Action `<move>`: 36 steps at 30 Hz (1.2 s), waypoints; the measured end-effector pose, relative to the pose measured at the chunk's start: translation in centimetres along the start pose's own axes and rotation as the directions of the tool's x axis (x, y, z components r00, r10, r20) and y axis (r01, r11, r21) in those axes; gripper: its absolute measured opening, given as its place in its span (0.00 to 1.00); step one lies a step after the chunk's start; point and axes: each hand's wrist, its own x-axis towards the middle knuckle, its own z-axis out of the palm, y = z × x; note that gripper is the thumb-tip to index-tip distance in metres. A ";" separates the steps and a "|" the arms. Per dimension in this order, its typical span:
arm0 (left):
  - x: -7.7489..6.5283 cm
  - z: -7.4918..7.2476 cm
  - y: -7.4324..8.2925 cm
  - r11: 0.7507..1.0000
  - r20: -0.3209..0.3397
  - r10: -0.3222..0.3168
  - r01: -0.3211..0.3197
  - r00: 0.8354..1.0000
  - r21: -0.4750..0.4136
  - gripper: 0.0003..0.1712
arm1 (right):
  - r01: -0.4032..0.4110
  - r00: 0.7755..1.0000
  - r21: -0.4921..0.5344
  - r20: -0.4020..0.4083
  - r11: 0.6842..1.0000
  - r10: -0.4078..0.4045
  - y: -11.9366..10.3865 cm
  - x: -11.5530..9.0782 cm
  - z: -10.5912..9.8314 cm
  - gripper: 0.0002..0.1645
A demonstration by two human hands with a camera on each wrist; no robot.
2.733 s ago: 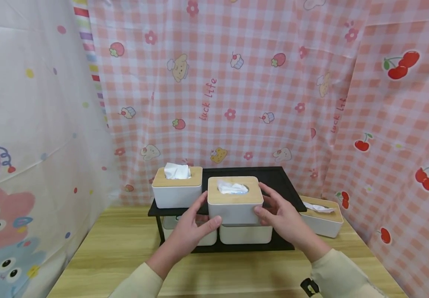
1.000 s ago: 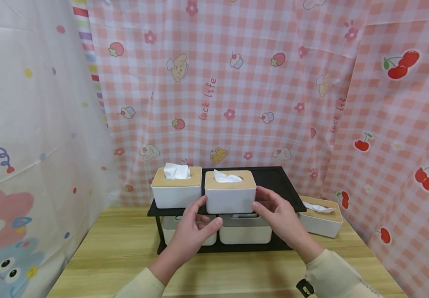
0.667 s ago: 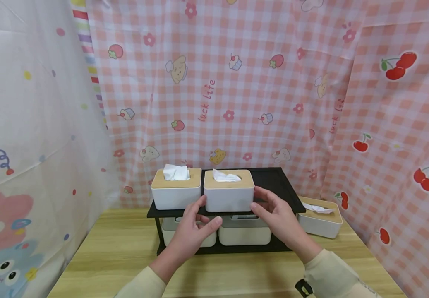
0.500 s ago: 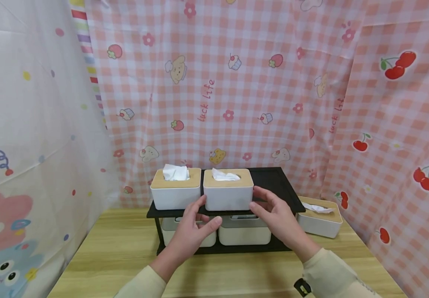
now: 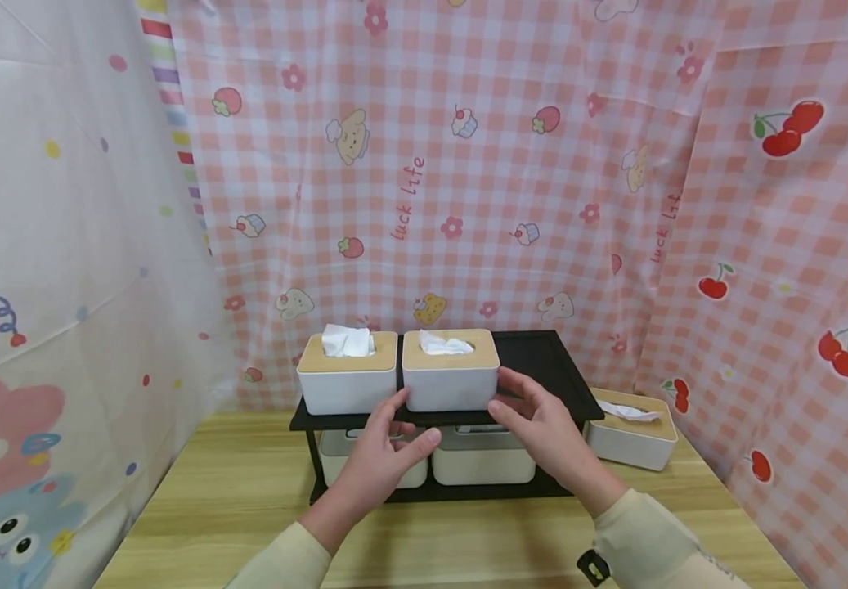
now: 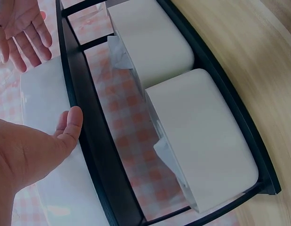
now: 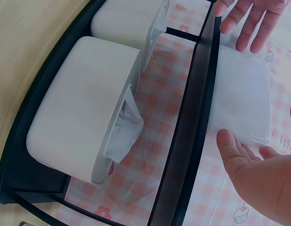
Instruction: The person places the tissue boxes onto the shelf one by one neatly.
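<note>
A white tissue box [image 5: 450, 389] with a wood-coloured lid and a tuft of tissue stands on the top tier of a black rack [image 5: 539, 360]. To its left sits a matching tissue box [image 5: 347, 393], a narrow gap between them. My left hand [image 5: 378, 458] is at the first box's lower left corner, index fingertip at its side and thumb spread away. At its right side is my right hand [image 5: 545, 425], with index finger and thumb tips near or against the wall. The right wrist view shows its fingers [image 7: 230, 150] loosely extended by the box. Exact contact is hard to tell.
Two pale boxes with grey lids, the right one [image 5: 485, 465] and the left one [image 5: 410, 474], stand on the rack's lower tier. Another tissue box [image 5: 633, 438] lies angled on the wooden table [image 5: 247, 523] right of the rack. Patterned curtains [image 5: 512, 180] enclose the back and sides.
The tissue box came down onto the rack's top tier, moving left beside the other box. In the last half second it slid farther back, the right hand following slightly left.
</note>
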 end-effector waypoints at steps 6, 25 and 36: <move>0.0 0.0 0.1 1.000 0.002 -0.014 0.014 1.000 0.007 0.55 | -0.006 1.000 0.007 0.002 1.000 0.006 0.1 0.0 0.0 0.39; -0.2 0.0 -0.2 1.000 0.005 -0.008 0.008 1.000 0.010 0.54 | 0.009 1.000 0.013 0.009 1.000 -0.009 0.1 0.2 0.1 0.39; 0.0 0.1 -0.4 1.000 0.000 0.002 -0.002 1.000 0.016 0.53 | 0.001 1.000 0.016 0.005 1.000 -0.001 0.2 0.3 0.3 0.40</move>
